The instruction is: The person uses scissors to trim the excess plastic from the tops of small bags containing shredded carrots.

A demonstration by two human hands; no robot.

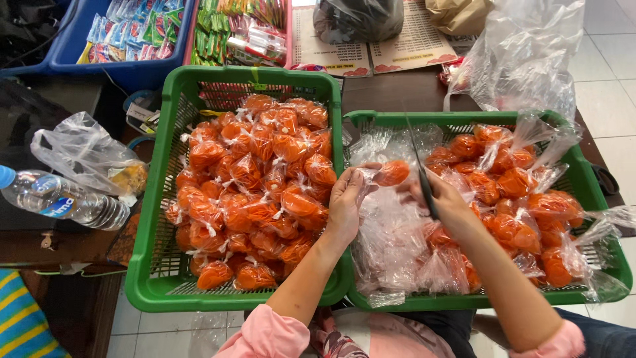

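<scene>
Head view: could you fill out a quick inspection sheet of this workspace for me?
Surface: dark wooden table.
Job's things: left basket full of tied orange bags; right basket holds untied bags.
Clutter: water bottle, loose plastic bags.
Grippers: left hand holds small orange bag; right hand holds thin dark tool.
Cables: nothing seen.
Surroundings: blue crate of packets, tiled floor.

A single camera, worn on the person's head, looks steeply down and slightly forward from close above. Two green baskets (232, 301) sit side by side across the middle of the frame, with the hands (397, 199) near its centre. The person's lap fills the bottom edge, the dark desk (391, 89) runs toward the top, and tiled floor (613, 79) shows at the right.
</scene>
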